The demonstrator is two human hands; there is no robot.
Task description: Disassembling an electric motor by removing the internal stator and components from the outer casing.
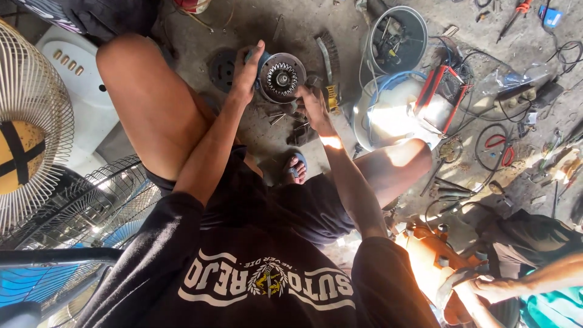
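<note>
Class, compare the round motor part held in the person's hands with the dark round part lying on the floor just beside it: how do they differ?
The held motor part is light metal with a toothed ring and shiny centre; the dark round part is matt black. The held motor part is gripped by the left hand and touched by the right hand; the dark round part lies untouched. The dark round part looks smaller. Both are circular.

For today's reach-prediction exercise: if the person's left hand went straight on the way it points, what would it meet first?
Probably the round motor part; the left hand already touches its rim, though depth is unclear.
</note>
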